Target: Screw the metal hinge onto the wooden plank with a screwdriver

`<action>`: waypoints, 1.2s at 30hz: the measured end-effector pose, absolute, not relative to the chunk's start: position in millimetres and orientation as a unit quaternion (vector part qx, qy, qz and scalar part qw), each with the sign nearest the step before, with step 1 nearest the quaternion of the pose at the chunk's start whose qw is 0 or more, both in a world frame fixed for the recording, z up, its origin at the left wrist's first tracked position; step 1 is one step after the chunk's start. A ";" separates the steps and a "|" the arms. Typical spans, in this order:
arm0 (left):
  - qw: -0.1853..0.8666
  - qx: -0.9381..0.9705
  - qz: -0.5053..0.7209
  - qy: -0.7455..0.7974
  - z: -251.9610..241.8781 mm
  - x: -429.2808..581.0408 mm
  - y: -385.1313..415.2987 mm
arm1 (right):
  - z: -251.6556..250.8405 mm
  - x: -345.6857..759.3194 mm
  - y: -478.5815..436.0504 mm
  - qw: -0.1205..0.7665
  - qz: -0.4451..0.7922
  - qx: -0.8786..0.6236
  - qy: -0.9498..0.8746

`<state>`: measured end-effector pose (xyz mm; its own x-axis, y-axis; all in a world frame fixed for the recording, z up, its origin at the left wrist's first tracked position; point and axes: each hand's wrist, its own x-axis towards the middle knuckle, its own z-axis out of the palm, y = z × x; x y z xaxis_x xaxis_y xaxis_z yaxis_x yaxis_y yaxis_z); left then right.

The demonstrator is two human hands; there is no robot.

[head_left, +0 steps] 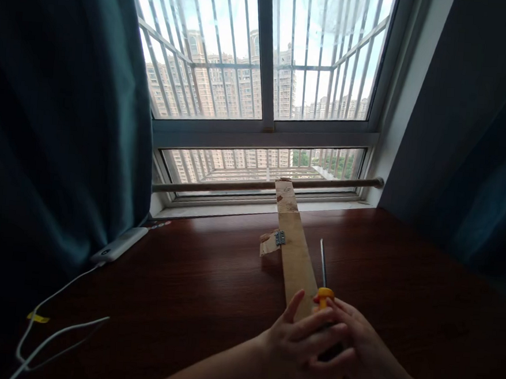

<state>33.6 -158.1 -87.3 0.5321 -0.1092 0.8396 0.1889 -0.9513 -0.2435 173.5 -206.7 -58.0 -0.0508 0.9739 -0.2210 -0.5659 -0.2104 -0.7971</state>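
Both hands are together low in the view, around a screwdriver [324, 269] with a yellow handle and a thin metal shaft pointing up and away. My left hand [298, 343] lies across the handle, fingers curled over it and thumb raised. From the other side, my right hand [361, 341] closes on the same handle; the fingers overlap and hide much of it. Just left of the shaft, apart from its tip, a long wooden board [297, 250] runs away from me. A small metal hinge [279, 237] sits on its left edge, beside a torn light-brown piece [269, 245].
The board's far end meets a horizontal rail [331, 184] before the barred window [265, 134]. A dark reddish wooden surface [212, 273] lies beneath. At left are a white power strip or power bank [121, 245], a white cable [59, 332] and a dark curtain [111, 116].
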 end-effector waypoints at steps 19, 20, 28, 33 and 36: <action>0.129 -0.910 -0.347 -0.184 -142.8 -16.9 -103.2 | -157.6 364.1 -138.7 0.149 0.049 -0.822 -0.547; 0.121 -0.914 -0.340 -0.186 -143.2 -16.6 -102.5 | -159.0 364.9 -139.9 0.141 0.049 -0.823 -0.548; 0.048 -0.913 -0.330 -0.235 -145.0 -17.8 -99.1 | -160.8 366.3 -142.5 0.106 0.046 -0.830 -0.545; -0.027 -0.909 -0.338 -0.244 -147.5 -18.4 -97.9 | -163.3 368.1 -142.1 0.118 0.057 -0.831 -0.541; -0.065 -0.900 -0.357 -0.243 -148.5 -17.5 -97.0 | -165.3 371.4 -142.1 0.139 0.069 -0.831 -0.534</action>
